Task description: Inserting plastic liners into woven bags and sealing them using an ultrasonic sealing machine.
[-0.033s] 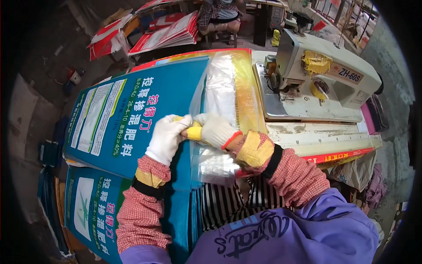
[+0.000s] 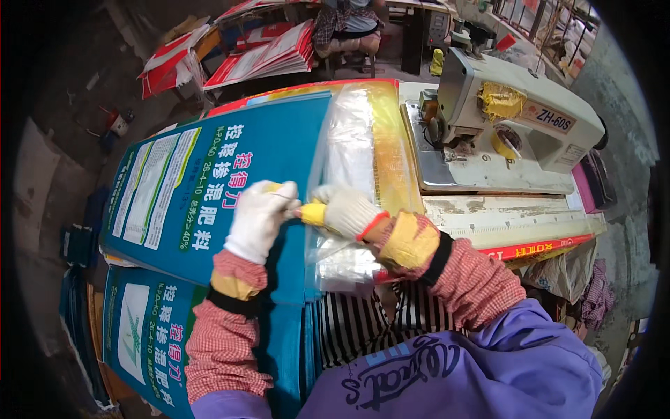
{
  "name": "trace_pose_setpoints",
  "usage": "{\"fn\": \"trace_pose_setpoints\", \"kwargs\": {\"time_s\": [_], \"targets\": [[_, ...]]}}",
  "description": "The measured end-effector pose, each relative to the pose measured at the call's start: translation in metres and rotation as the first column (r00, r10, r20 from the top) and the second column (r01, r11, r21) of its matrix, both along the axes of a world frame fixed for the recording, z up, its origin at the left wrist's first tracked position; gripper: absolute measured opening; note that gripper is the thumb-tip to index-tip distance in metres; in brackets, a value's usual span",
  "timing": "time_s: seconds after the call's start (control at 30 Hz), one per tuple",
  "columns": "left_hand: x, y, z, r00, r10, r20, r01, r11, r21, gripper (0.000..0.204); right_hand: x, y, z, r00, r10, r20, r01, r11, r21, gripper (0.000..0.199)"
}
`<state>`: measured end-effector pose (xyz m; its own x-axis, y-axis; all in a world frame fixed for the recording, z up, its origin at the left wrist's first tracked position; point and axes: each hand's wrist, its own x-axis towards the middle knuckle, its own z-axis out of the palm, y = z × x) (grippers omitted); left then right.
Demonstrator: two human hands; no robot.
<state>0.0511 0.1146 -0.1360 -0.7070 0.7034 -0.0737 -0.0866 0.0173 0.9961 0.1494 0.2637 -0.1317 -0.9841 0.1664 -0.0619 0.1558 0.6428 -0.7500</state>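
Note:
My left hand (image 2: 259, 216), in a white glove, is closed above the right part of a teal printed sack (image 2: 279, 129). Fingers curled, my right hand (image 2: 343, 211) hovers close beside it in an off-white glove with yellow wrapping on a finger. A narrow gap separates the two hands. What either one pinches, if anything, is too small to make out. Clear plastic liners (image 2: 351, 143) lie beneath and beside my right hand, along the sack's right edge. More teal sacks (image 2: 139, 328) overlap in a pile nearer to me.
On the right, a white sewing machine (image 2: 516, 115) stands on a worn table (image 2: 488, 209). Yellow and red printed sheeting (image 2: 394, 140) lies between machine and liners. Red and white sacks (image 2: 269, 56) are stacked behind, near a seated person (image 2: 347, 31).
My hands have come slightly apart: the left has shifted a little left, and its fingertips no longer meet the right hand's. The sacks and machine look the same.

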Motion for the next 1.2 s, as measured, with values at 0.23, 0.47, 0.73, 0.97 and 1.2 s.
{"fn": "trace_pose_setpoints", "kwargs": {"time_s": [0.23,0.47,0.73,0.97,1.2], "targets": [[-0.057,-0.073,0.02,0.965,0.195,-0.173,-0.15,0.957,0.248,0.012,0.028,0.003,0.0,0.974,-0.064,0.218,-0.025,0.924,0.382,0.052],[-0.001,0.013,0.001,0.968,-0.015,0.251,-0.003,0.998,0.069,0.026,-0.005,0.016,-0.04,0.983,-0.032,-0.182,0.084,0.954,0.286,0.05],[-0.002,0.021,-0.004,0.986,-0.02,0.167,0.025,0.999,-0.029,0.023,-0.024,0.086,-0.033,0.85,-0.415,0.326,0.379,0.05,-0.924,0.039],[-0.012,0.063,-0.012,0.996,-0.069,0.063,0.075,0.993,-0.095,0.03,-0.061,0.093,-0.049,0.866,-0.464,0.184,0.38,0.373,-0.847,0.013],[-0.056,0.094,-0.05,0.979,0.003,-0.204,-0.048,0.976,-0.211,0.024,-0.085,0.063,-0.016,0.914,-0.371,0.162,0.405,0.85,-0.337,0.042]]}}
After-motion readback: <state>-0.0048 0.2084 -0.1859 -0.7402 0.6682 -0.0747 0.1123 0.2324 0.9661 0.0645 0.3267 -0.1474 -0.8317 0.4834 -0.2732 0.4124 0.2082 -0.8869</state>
